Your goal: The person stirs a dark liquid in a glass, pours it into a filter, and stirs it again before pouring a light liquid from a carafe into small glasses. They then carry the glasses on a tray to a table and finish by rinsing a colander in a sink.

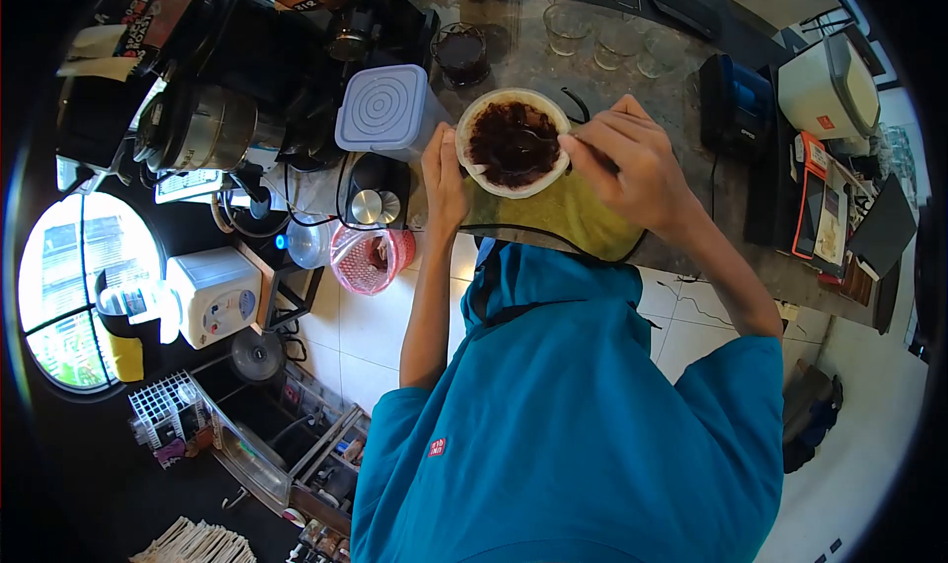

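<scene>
A round, white, paper-like coffee filter [472, 175] full of wet, dark brown coffee grounds [513, 146] is in front of me at the counter's near edge. My left hand [443, 180] is upright at its left side, thumb and fingers pressed on the rim. From the right, my right hand [629, 163] pinches the opposite rim with thumb and index finger, the other fingers curled. A black handle [577, 104] pokes out behind the filter; what supports the filter is hidden below it. Under both lies a yellow-green cloth [592, 217] with a dark edge.
A lidded container [383, 109] is close by my left hand. Behind the filter are a glass of dark liquid [460, 53] and several clear glasses [567, 30]. A dark blue device [736, 104] stands to the right. On the floor at left is a pink basket [363, 267].
</scene>
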`<state>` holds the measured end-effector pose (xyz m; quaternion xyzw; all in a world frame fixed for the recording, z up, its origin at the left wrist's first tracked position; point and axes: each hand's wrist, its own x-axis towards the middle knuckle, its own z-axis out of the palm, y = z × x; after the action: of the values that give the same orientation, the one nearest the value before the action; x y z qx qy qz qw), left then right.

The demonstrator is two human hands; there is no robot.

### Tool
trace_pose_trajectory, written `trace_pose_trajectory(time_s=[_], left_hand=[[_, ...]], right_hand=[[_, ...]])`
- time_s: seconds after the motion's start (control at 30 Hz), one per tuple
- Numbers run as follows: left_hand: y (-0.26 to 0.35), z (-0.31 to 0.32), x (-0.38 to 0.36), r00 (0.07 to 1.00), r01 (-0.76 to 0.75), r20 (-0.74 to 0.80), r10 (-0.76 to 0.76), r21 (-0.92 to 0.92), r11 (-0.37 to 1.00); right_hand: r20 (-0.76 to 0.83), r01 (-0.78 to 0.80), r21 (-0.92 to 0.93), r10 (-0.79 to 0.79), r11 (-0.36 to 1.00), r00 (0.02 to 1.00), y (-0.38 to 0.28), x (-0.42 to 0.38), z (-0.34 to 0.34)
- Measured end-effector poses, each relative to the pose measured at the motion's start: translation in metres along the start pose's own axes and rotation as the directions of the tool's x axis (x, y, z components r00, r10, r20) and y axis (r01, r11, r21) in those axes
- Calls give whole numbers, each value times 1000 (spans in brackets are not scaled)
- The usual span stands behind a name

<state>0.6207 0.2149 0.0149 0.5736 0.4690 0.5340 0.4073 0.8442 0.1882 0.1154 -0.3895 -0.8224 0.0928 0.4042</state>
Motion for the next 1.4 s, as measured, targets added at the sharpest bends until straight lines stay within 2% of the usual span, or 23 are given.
trace_pose_trajectory(time_s=[0.03, 0.17, 0.23, 0.27, 0.33, 0.37, 0.43, 0.53, 0.67, 0.73, 0.77, 0.83, 0.87, 0.93, 0.97, 1.07, 1.13, 1.17, 1.23, 1.27, 1.33, 1.37, 1.4], left_hand=[[-4, 1, 0, 1000, -10, -25, 9, -11, 1000], [-17, 7, 0, 998, -25, -62, 23, -38, 999], [-13, 11, -1, 992, -15, -124, 2, -111, 994], [-14, 12, -1, 992, -19, -125, 6, -111, 994], [-16, 12, 0, 989, -18, -151, 4, -91, 996], [-18, 11, 1, 988, -20, -152, 7, -90, 996], [-16, 14, 1, 984, -26, -178, 12, -76, 997], [-4, 12, 1, 992, -49, -119, 39, -89, 995], [2, 10, 1, 990, -85, -118, 76, -72, 994], [12, 10, 1, 985, -122, -131, 116, -40, 992], [18, 9, 0, 984, -123, -132, 117, -40, 992], [29, 7, -2, 985, -71, -159, 70, -2, 997], [34, 8, -1, 984, -74, -162, 72, -2, 997], [42, 12, 1, 948, -197, -248, 197, 23, 980], [47, 13, 2, 947, -200, -254, 199, 23, 980], [61, 13, 2, 954, -183, -246, 174, -14, 983], [66, 15, 1, 949, -198, -254, 186, -21, 980], [65, 14, 2, 948, -199, -258, 187, -22, 980], [62, 13, 2, 953, -203, -220, 206, 37, 978], [61, 13, 2, 953, -203, -221, 206, 37, 978], [61, 13, 1, 929, -272, -216, 300, 151, 950], [58, 10, 2, 928, -277, -215, 304, 149, 949], [57, 5, 3, 979, -115, -163, 121, 42, 992]], right_hand=[[8, -71, -9, 71, 997, 997, 2, 1, 1], [-17, -163, -2, 163, 987, 986, 16, -3, 13], [108, -520, 148, 509, 841, 854, 22, -5, 22], [105, -517, 149, 506, 843, 856, 29, -8, 29], [-1, -519, 376, 560, 768, 828, 40, -11, 38], [-2, -517, 377, 558, 769, 830, 43, -12, 39], [64, -572, 489, 627, 658, 776, 45, -13, 35], [31, -511, 561, 600, 651, 799, 46, -12, 31], [8, -482, 561, 578, 673, 816, 25, 4, 5], [-37, -426, 302, 457, 853, 889, 22, 11, -5], [-37, -424, 302, 455, 854, 890, 17, 15, -10], [-85, -331, 135, 343, 934, 935, 6, 25, -17], [-84, -326, 135, 339, 936, 937, 3, 29, -21], [-74, -239, 3, 239, 971, 968, 1, 37, -24], [-73, -234, 2, 233, 972, 970, 2, 38, -24], [-53, -281, 77, 286, 957, 957, 12, 40, -18], [33, -343, 235, 345, 909, 938, 28, 35, -9], [35, -340, 234, 342, 911, 939, 37, 34, -6], [89, -379, 447, 382, 810, 920, 48, 33, -3], [89, -379, 447, 381, 810, 920, 50, 32, -2], [129, -471, 568, 492, 675, 861, 49, 32, -5], [124, -468, 567, 492, 678, 862, 49, 33, -7], [124, -460, 603, 493, 652, 861, 50, 34, -10]])
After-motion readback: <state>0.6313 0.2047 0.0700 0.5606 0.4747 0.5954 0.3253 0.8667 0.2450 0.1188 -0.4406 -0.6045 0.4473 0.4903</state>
